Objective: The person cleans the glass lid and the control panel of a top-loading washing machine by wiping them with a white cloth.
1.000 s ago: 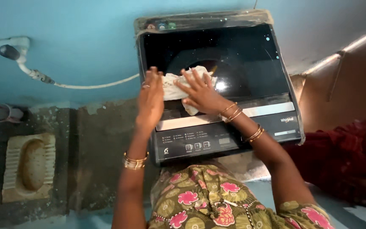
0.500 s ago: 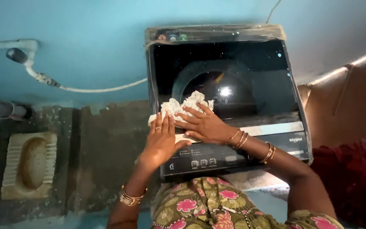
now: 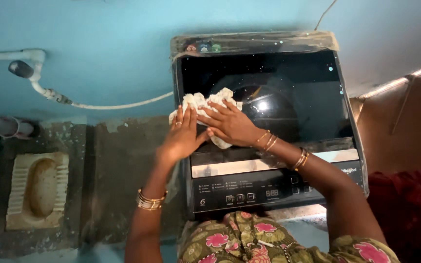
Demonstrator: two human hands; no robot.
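Since half a second ago the cloth (image 3: 205,109) and both hands have moved up the washing machine lid (image 3: 288,87), away from the control panel (image 3: 269,187) and toward the lid's back left part. A second ago the cloth sat a little further right on the glass, so the hands have swept down and back up again.

The left hand (image 3: 181,136) lies flat, fingers stretched out and close together, with its fingertips on the left end of the crumpled white cloth near the lid's left edge. The right hand (image 3: 230,125) is also spread open, palm down, pressing on the middle and lower part of the cloth; it grips nothing, only pushes. The two hands touch at the thumbs' side. Gold bangles (image 3: 150,199) ring both wrists.

The cloth rests on the dark glass lid, bunched under the fingers. Left of the machine a white hose (image 3: 123,103) runs along the blue wall (image 3: 98,48) to a tap (image 3: 21,69), and a squat toilet (image 3: 40,187) is set in the floor.
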